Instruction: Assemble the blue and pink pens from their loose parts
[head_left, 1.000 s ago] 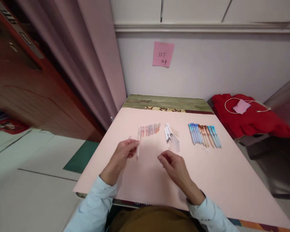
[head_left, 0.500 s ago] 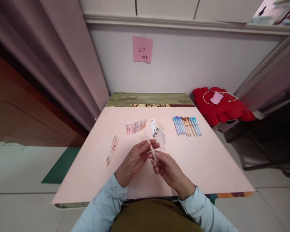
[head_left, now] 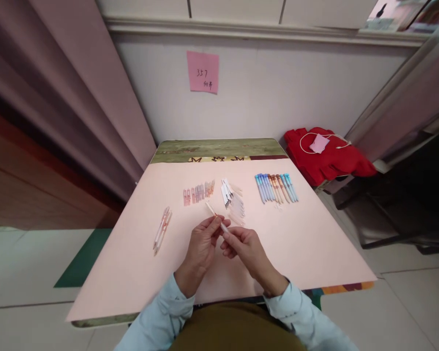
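- We see the white pen (head_left: 211, 209) raised in the middle of the frame, slanting from its upper-left end down to its lower-right end.
- We find the left hand (head_left: 201, 243) just left of the lower centre, thumb and fingertips closed around the middle of the pen.
- We see the right hand (head_left: 248, 247) just right of the lower centre, its thumb and fingers pinched on the pen's lower end.
- At the left of the pink sheet (head_left: 296, 243) we have two pens (head_left: 160, 229) lying slanted side by side.
- Just above the hands we see a row of clear barrels (head_left: 201, 191), then white refills (head_left: 227, 193) with dark tips, and beside those some clear tubes (head_left: 237, 208).
- Right of centre we have a row of coloured pens (head_left: 277, 188) in blue and brown; below it sit pale bits (head_left: 278, 206) too small for us to identify.
- Towards the right edge we see red cloth (head_left: 329, 163) bearing a white cable.
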{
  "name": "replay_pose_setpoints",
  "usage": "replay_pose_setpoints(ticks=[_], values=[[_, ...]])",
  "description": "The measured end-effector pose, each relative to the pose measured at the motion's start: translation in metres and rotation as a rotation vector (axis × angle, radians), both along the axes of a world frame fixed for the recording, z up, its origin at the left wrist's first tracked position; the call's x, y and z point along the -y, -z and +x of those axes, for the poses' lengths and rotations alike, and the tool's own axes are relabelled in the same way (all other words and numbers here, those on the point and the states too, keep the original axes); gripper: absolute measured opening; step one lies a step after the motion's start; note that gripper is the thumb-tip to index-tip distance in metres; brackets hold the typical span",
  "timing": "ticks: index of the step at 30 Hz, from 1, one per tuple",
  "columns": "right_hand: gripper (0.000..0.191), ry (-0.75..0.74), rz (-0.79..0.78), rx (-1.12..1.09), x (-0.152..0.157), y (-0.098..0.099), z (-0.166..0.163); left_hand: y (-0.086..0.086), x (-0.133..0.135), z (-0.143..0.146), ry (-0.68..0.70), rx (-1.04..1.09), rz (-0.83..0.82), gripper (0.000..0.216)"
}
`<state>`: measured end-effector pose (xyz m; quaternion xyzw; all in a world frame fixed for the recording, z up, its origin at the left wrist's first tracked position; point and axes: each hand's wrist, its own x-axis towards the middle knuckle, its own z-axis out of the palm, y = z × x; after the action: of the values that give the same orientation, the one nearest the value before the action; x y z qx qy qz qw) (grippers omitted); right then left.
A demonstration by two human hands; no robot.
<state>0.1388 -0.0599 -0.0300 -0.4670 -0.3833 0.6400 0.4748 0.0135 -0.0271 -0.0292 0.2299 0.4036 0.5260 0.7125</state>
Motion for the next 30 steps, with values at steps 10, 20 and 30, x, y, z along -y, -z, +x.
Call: replay_pose_setpoints(ticks=[10,20,30], values=[[0.046,0.066,-0.066,0.030,-0.005,0.011,-0.005,0.005,0.001,0.002,-0.075,0.032,-0.010,0.025],[0.057,0.062,-0.185,-0.054,-0.012,0.015,-0.008,0.000,0.000,0.003,-0.062,0.023,0.004,0.025],[0.061,0.007,-0.233,-0.049,-0.016,0.012,-0.012,0.004,-0.005,-0.001,-0.050,0.007,0.002,0.025]])
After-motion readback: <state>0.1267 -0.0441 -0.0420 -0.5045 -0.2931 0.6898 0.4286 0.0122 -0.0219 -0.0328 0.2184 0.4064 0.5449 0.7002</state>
